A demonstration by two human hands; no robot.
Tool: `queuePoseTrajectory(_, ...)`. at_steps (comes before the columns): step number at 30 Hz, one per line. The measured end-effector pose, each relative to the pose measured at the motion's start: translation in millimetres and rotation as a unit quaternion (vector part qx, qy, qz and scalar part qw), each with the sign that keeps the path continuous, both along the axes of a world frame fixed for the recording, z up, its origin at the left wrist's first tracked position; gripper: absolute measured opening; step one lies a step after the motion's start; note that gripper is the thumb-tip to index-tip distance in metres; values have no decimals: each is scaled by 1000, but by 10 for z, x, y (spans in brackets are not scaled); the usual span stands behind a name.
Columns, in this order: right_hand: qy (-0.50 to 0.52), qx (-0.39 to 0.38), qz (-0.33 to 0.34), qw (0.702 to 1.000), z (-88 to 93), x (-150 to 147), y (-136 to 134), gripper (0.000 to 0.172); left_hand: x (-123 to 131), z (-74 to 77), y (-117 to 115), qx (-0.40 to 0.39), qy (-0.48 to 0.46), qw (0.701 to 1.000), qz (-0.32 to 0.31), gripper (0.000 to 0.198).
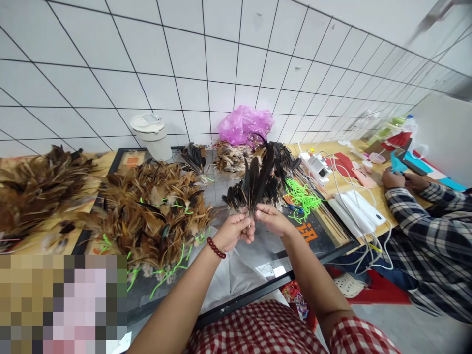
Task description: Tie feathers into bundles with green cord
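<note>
A small bunch of long black feathers [253,184] stands upright at the middle of the head view, its quill ends down. My left hand [235,230], with a dark red bead bracelet [216,248] on the wrist, pinches the quills between thumb and fingers. From the other side my right hand [275,220] closes its fingertips on the same feathers near the base. Just behind lie more dark feathers [283,160]. To the left is a wide heap of brown feathers [147,201], with bright green ties among them. A tied dark bunch [193,157] lies farther back.
A lidded white cup [153,137] and a pink plastic bag [245,125] stand by the tiled wall. Green strings [304,199], a power strip [317,166] and white cables lie to the right. Beyond them, a co-worker's hand [394,178] holds something blue. More brown feathers [40,191] lie far left.
</note>
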State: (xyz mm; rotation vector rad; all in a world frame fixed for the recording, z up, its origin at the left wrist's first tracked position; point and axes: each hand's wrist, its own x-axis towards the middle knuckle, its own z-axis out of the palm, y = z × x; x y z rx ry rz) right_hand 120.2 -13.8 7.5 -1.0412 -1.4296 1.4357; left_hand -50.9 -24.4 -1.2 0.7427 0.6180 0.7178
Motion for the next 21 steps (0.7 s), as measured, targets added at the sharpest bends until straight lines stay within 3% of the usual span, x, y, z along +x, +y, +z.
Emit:
queuePoseTrajectory(3,36,-67,34,996,8,1,-12,40,-1,15,-21,-17,-2,999,-50,37)
queuePoseTrajectory(5,30,-71,-12,997,2,-29,-8,39,23,12,-26,-11,2,999,-41,38)
queuePoseTrajectory(7,-4,-52,-58,997,-5,-65,-1,40,60,-5,-27,-2,7,1000,-15,39)
queuePoseTrajectory(10,-56,-11,-64,996,7,-88,8,40,109,-36,-28,14,30,999,28,39)
queuePoseTrajectory(13,-80,74,-112,988,38,-24,36,31,116,-37,-18,40,22,994,98,36)
queuePoseTrajectory(17,-224,190,-260,920,12,122,103,25,77,-16,35,40,-12,975,220,34)
queuePoseTrajectory(21,-423,214,-235,849,-85,120,137,24,71,-41,78,42,-2,955,293,33)
